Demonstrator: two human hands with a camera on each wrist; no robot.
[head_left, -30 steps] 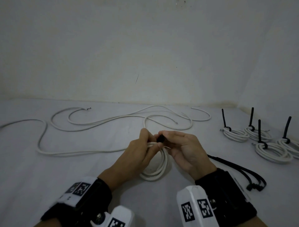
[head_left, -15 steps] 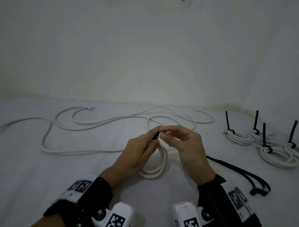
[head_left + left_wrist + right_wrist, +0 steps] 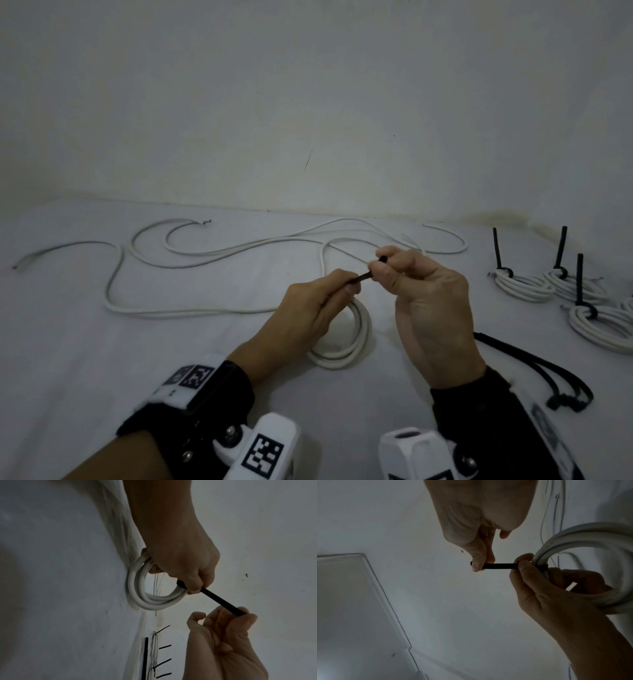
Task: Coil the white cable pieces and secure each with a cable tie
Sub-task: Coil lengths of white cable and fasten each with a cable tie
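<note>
The head view looks down from above and behind; both wrist views look up closely, sharing the cable tie (image 3: 217,600).

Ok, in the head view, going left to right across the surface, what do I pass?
Loose white cable → left hand holding the coil → black cable tie → right hand pulling the tie's tail → spare black ties → finished tied coils.
</note>
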